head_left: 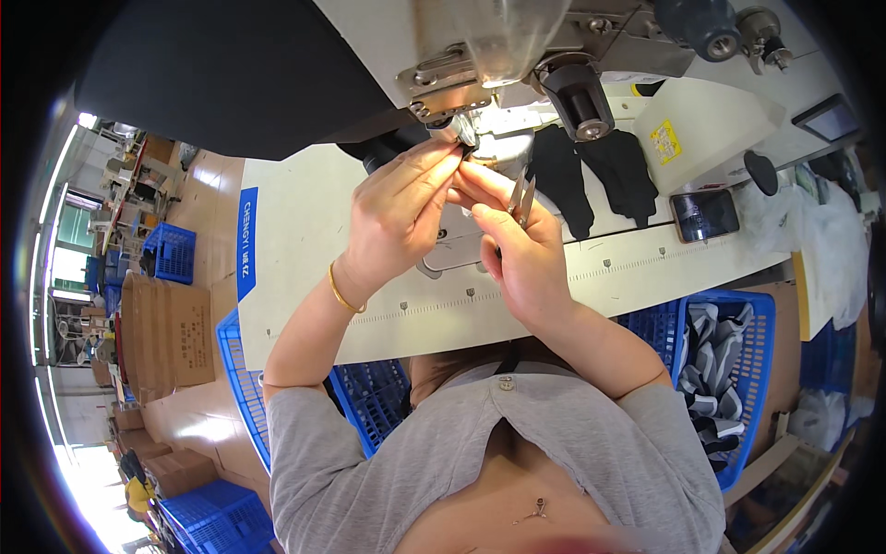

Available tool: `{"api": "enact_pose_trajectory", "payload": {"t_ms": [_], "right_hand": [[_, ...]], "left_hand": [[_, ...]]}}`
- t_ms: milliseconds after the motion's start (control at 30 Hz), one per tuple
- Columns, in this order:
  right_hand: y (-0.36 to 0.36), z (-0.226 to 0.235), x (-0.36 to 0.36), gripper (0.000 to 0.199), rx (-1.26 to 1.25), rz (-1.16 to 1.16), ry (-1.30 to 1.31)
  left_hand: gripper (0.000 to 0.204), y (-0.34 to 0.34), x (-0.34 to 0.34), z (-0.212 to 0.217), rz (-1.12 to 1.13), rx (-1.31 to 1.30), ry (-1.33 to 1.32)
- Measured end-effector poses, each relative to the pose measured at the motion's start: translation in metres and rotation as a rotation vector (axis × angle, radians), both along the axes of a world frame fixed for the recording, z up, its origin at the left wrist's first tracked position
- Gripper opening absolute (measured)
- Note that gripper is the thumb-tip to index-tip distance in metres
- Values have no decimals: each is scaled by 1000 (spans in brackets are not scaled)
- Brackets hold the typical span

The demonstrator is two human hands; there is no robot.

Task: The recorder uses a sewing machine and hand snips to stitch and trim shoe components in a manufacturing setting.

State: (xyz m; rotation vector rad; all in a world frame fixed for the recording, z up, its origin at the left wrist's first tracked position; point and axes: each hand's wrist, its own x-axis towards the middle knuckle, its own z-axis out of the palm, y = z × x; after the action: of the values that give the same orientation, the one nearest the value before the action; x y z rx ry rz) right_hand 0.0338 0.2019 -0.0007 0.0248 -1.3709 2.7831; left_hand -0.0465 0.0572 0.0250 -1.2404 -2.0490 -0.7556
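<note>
Metal snips (527, 204) in curled right fingers (489, 182)

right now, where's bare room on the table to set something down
Bare: the white table between its blue label and the left forearm, and its front strip between left and right forearm. Crowded: under the sewing machine, around the left hand and right hand with scissors, by the black fabric pieces and phone.

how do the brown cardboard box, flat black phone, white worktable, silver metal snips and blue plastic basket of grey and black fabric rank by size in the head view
Apparent size, largest first:
1. white worktable
2. blue plastic basket
3. brown cardboard box
4. black phone
5. silver metal snips
</note>
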Motion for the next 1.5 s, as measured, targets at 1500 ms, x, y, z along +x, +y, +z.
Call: {"api": "enact_pose_trajectory", "payload": {"t_ms": [1500], "right_hand": [[16, -27, -18, 16, 689, 315, 197]], "left_hand": [[36, -36, 37, -1, -205, 23, -549]]}}
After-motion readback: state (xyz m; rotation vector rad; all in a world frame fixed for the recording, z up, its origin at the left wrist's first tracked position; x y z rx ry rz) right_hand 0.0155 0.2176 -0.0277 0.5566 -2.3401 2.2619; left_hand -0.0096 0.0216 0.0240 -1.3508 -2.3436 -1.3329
